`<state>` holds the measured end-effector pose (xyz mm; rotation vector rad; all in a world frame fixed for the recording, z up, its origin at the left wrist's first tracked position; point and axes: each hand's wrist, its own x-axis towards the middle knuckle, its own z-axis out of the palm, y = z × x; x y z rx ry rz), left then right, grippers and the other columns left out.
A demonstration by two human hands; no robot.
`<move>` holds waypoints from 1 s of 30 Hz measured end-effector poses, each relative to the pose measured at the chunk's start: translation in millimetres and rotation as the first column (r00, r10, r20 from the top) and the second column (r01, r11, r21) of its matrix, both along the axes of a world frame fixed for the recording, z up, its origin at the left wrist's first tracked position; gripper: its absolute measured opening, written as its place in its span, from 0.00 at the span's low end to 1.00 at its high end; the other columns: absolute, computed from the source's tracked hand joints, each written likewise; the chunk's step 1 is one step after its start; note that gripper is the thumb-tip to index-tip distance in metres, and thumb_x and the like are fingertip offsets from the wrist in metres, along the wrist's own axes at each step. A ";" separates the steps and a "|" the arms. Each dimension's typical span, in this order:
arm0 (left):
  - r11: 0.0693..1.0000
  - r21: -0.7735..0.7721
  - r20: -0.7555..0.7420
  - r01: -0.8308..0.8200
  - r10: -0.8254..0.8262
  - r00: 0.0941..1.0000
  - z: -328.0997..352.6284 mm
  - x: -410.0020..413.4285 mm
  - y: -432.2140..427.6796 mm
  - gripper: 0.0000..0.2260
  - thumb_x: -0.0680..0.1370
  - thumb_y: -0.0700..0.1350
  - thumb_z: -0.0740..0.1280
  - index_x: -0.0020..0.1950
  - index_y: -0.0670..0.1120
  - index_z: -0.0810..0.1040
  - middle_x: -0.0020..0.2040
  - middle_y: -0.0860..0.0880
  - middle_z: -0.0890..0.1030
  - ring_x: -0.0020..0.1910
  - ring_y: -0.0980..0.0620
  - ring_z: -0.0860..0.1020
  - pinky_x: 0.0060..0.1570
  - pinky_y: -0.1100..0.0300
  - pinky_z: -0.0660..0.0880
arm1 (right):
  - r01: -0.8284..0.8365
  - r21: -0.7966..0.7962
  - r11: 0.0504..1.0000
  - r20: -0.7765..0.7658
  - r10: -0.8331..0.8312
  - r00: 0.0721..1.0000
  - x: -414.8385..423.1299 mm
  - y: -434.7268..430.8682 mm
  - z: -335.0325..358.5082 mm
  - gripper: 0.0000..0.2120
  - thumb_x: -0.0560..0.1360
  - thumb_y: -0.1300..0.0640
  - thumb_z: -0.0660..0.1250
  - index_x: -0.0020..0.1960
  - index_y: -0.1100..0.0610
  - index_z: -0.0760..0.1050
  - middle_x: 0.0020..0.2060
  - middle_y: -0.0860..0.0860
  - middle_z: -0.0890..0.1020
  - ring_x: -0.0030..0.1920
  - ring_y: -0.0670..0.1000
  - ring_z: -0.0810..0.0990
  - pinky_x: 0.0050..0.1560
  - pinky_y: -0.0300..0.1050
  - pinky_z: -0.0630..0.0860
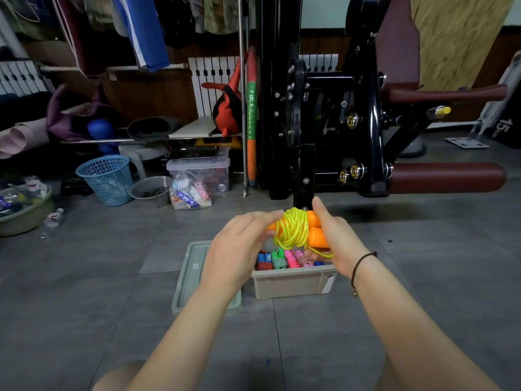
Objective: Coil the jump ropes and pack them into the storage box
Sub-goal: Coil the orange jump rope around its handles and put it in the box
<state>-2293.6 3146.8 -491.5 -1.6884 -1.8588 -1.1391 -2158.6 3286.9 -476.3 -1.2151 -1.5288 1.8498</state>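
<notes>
A yellow jump rope (293, 230) with orange handles is wound into a bundle around those handles. I hold it in the air just above the beige storage box (293, 283). My right hand (335, 238) grips the handle ends on the right side. My left hand (239, 246) touches the bundle's left side with its fingertips. Inside the box lie several coiled ropes (284, 259) in blue, red, green and pink. The box's grey-green lid (189, 275) lies flat on the floor left of the box, partly hidden by my left forearm.
A black gym machine (338, 122) with maroon pads stands right behind the box. At the back left are a blue mesh basket (105, 179), a grey bowl (150, 190), a clear lidded bin (200, 170) and a plastic bottle (52, 221). Grey floor tiles surround the box.
</notes>
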 end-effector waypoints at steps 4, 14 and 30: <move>0.993 -0.114 0.258 0.032 -0.002 0.966 0.0 10.3 -0.3 0.18 0.82 0.49 0.56 0.72 0.59 0.63 0.47 0.53 0.79 0.49 0.54 0.73 0.48 0.61 0.68 | 0.183 0.365 0.913 0.125 -0.243 0.962 -7.0 -3.7 -5.7 0.34 0.72 0.27 0.48 0.41 0.56 0.75 0.35 0.59 0.82 0.32 0.58 0.82 0.28 0.47 0.76; 0.943 -0.305 0.690 -0.133 0.316 0.651 -9.9 6.9 11.3 0.17 0.84 0.45 0.51 0.70 0.50 0.70 0.57 0.45 0.78 0.58 0.45 0.75 0.53 0.58 0.69 | 0.358 0.712 0.604 -0.210 -0.302 0.930 -13.5 -33.0 -9.4 0.26 0.76 0.44 0.63 0.26 0.56 0.58 0.22 0.47 0.61 0.25 0.46 0.60 0.27 0.37 0.59; 0.937 0.101 0.988 0.334 -0.134 0.076 -52.5 -16.8 35.8 0.08 0.78 0.42 0.63 0.56 0.45 0.79 0.42 0.51 0.83 0.36 0.56 0.79 0.28 0.65 0.73 | 0.234 0.690 0.685 -0.020 -0.305 0.952 -38.6 32.7 -31.0 0.26 0.76 0.41 0.60 0.29 0.56 0.59 0.24 0.50 0.64 0.27 0.49 0.63 0.32 0.46 0.66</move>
